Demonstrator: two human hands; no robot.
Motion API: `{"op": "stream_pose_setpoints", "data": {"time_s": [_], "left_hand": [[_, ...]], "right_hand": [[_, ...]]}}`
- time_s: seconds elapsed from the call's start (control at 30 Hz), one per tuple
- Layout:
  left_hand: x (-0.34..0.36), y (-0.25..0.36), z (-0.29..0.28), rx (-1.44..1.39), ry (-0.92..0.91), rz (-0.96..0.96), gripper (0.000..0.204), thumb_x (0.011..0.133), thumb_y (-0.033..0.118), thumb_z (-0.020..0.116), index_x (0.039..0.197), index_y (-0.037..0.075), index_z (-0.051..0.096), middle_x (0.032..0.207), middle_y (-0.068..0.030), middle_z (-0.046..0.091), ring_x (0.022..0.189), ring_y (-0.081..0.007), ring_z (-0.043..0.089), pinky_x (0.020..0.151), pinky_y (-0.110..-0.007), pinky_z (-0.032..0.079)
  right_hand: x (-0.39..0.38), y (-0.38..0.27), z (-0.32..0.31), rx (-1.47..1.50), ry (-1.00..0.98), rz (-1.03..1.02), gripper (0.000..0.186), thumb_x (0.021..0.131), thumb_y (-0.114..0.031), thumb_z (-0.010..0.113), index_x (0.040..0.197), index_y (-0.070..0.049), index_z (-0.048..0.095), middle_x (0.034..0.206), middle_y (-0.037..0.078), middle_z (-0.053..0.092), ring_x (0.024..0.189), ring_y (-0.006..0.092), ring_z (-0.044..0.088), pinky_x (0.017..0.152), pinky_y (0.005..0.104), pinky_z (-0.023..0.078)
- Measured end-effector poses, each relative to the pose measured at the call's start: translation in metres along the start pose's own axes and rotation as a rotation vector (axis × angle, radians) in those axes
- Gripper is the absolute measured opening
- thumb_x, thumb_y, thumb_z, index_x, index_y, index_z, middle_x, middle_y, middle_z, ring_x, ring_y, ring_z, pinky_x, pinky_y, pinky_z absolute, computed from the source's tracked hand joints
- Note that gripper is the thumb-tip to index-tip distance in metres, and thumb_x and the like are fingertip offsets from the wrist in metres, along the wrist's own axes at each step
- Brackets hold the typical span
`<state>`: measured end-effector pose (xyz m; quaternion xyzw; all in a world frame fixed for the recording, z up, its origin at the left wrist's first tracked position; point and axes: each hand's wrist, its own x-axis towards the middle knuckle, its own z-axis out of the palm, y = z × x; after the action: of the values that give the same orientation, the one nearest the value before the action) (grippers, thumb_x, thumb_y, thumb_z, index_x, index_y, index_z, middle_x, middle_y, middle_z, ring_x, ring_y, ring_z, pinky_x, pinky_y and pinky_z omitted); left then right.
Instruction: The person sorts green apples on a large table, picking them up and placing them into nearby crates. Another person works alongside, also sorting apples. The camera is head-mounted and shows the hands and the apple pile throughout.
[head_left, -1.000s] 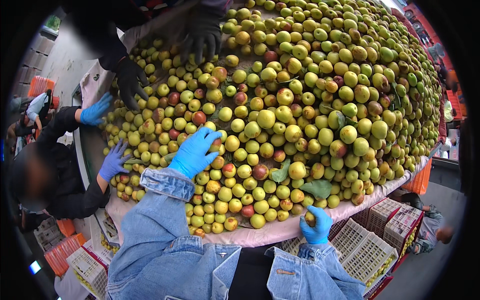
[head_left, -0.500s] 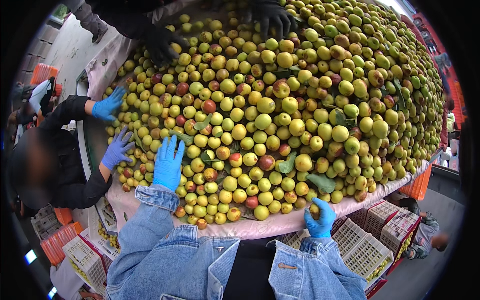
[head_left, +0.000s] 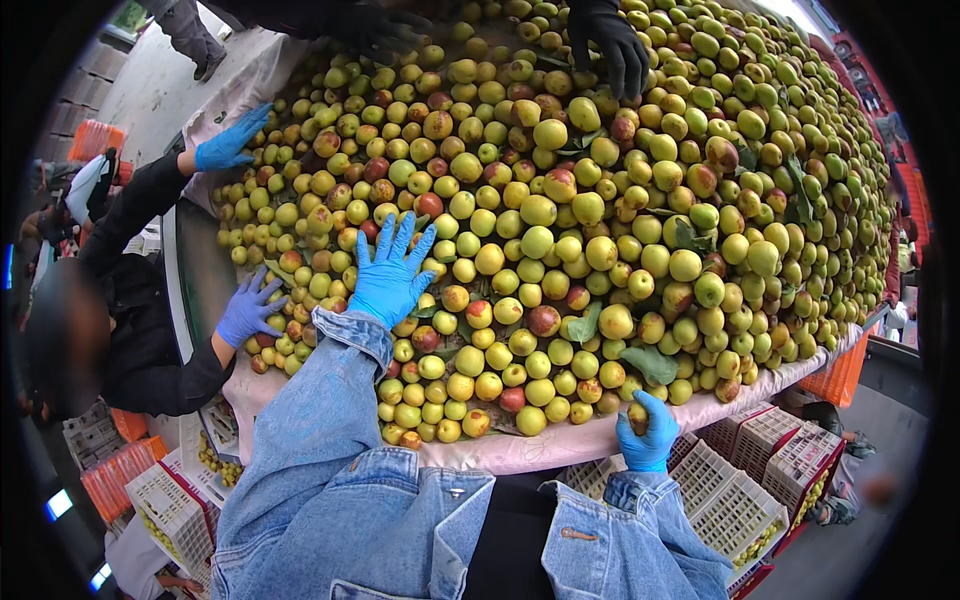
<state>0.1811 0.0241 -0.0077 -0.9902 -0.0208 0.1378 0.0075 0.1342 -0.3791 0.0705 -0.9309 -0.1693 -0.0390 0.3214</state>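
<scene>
A broad heap of yellow-green jujubes point(head_left: 540, 240), many with red-brown patches, covers the cloth-lined table in front of me. My left hand point(head_left: 392, 275), in a blue glove, lies on the heap left of centre with its fingers spread and nothing gripped. At the near edge, my right hand point(head_left: 648, 434), also blue-gloved, pinches a single brownish jujube point(head_left: 637, 414) between thumb and fingers. Green leaves point(head_left: 650, 364) lie among the fruit close to it.
A co-worker's blue-gloved hand point(head_left: 232, 138) and purple-gloved hand point(head_left: 248, 308) touch the heap's left side. Another person's black-gloved hand point(head_left: 612, 50) works at the far side. Pink cloth point(head_left: 490, 455) lines the near edge; white crates point(head_left: 728, 505) stand below right.
My left hand has moved right and farther onto the heap, fingers spreading. My right hand stays nearly still with its jujube. The co-worker's blue-gloved hand and the black-gloved hands have shifted.
</scene>
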Motion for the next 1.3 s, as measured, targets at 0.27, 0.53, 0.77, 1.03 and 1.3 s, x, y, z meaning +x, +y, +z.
{"op": "stream_pose_setpoints", "data": {"time_s": [0.27,0.53,0.77,1.03,1.3], "left_hand": [[0.072,-0.008,-0.026,-0.316,0.445,0.160,0.047,0.087,0.019,0.053,0.133,0.021,0.042,0.138,-0.0094,0.036,0.121,-0.0317,0.039,0.098,-0.047,0.034],[0.125,0.007,-0.050,-0.158,0.231,0.064,0.047,0.077,0.027,0.064,0.120,0.016,0.049,0.111,-0.0104,0.053,0.103,-0.0305,0.049,0.083,-0.041,0.047],[0.095,0.013,-0.051,-1.267,0.175,0.011,0.052,0.083,0.032,0.062,0.127,0.012,0.045,0.110,-0.0122,0.055,0.088,-0.0217,0.057,0.078,-0.032,0.049],[-0.002,0.022,-0.105,-2.371,0.023,0.181,0.046,0.088,0.022,0.057,0.130,0.009,0.043,0.107,-0.0088,0.057,0.080,-0.0130,0.058,0.064,-0.023,0.049],[-0.073,0.022,-0.123,-2.707,0.086,0.197,0.046,0.088,0.032,0.056,0.123,0.004,0.044,0.108,-0.0143,0.053,0.064,-0.0142,0.046,0.051,-0.023,0.040]], "right_hand": [[-0.003,0.000,0.000,0.006,0.007,0.015,0.039,0.063,-0.006,0.075,0.099,-0.004,0.060,0.072,0.012,0.059,0.060,0.0256,0.059,0.054,0.0322,0.047],[-0.002,-0.001,0.002,0.006,0.050,-0.014,0.038,0.064,-0.007,0.074,0.099,-0.004,0.060,0.072,0.012,0.059,0.060,0.0260,0.058,0.054,0.0325,0.046],[-0.001,-0.001,0.001,0.026,0.017,0.003,0.039,0.065,-0.008,0.075,0.100,-0.004,0.060,0.074,0.013,0.060,0.063,0.0270,0.060,0.055,0.0330,0.047],[-0.004,0.000,0.003,0.025,0.025,0.002,0.039,0.067,-0.008,0.075,0.102,-0.004,0.059,0.079,0.013,0.063,0.068,0.0270,0.062,0.061,0.0323,0.050],[-0.005,0.005,0.007,0.064,0.030,0.072,0.039,0.070,-0.012,0.074,0.105,-0.004,0.060,0.084,0.012,0.065,0.073,0.0230,0.064,0.067,0.0309,0.051]]}}
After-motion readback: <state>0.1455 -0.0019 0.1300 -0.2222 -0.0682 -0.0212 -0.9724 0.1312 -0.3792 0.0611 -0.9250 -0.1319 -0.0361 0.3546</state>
